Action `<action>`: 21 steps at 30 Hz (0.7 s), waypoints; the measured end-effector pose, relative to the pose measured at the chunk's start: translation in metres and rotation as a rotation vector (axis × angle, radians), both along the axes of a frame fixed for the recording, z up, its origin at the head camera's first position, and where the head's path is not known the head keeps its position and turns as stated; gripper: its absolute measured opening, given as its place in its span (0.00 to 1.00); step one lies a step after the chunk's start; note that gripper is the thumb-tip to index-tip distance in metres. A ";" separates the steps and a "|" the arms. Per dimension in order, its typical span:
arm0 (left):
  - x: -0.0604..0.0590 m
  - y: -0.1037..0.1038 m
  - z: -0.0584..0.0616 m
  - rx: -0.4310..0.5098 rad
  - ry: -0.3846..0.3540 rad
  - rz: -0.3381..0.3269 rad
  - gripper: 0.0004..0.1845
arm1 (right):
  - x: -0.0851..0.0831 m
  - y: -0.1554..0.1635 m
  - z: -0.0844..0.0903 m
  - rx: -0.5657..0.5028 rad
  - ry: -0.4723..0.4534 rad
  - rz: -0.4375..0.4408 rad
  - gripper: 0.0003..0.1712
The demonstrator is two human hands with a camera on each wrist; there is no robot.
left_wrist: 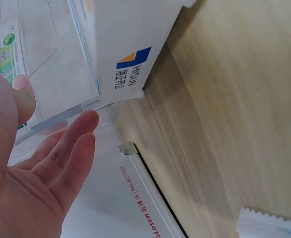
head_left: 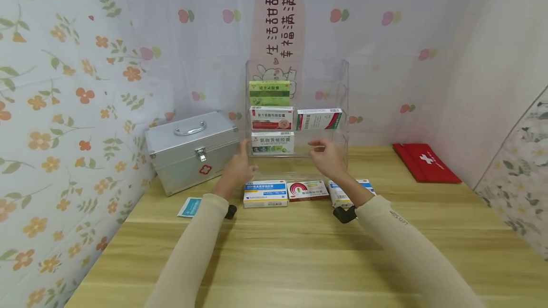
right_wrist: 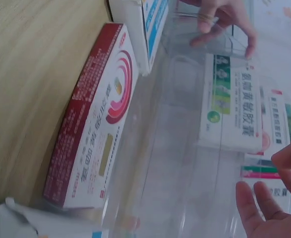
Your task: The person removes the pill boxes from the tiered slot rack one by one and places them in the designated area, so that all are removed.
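A clear display rack (head_left: 318,72) stands at the back of the table with medicine boxes on its tiers. My left hand (head_left: 237,168) is at the rack's left edge, its thumb on the front side and the fingers extended beside the edge; firm contact cannot be told. Nearest it on the lowest filled tier is a white-and-green capsule box (head_left: 273,143). Bent loosely, the fingers of my right hand (head_left: 328,158) hold nothing in front of the rack's right half. Above are a red-and-white box (head_left: 271,119), a white box with green and red corner (head_left: 318,119) and a green box (head_left: 269,94).
Before the rack lie a blue-and-white box (head_left: 265,194), a red-and-white box (head_left: 307,190) and another blue-and-white box (head_left: 340,194), partly behind my right forearm. A silver first-aid case (head_left: 192,149) stands left, near a teal packet (head_left: 190,207). A red pouch (head_left: 425,163) lies right.
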State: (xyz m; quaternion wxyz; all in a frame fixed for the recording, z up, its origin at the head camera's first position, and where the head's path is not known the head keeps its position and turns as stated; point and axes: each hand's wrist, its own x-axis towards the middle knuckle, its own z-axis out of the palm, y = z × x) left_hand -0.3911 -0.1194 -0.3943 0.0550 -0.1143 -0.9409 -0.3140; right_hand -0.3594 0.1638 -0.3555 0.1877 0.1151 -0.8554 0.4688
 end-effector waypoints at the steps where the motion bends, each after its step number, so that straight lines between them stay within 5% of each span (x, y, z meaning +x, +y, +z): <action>1: 0.000 0.000 -0.001 0.001 0.004 0.002 0.51 | -0.002 -0.003 -0.002 0.010 -0.001 0.005 0.17; 13: 0.000 -0.003 0.002 -0.027 -0.023 0.018 0.51 | -0.024 -0.028 -0.001 0.039 -0.055 0.065 0.22; 21: -0.001 0.000 0.000 -0.024 -0.023 0.001 0.50 | -0.037 -0.032 -0.003 0.038 0.000 0.074 0.22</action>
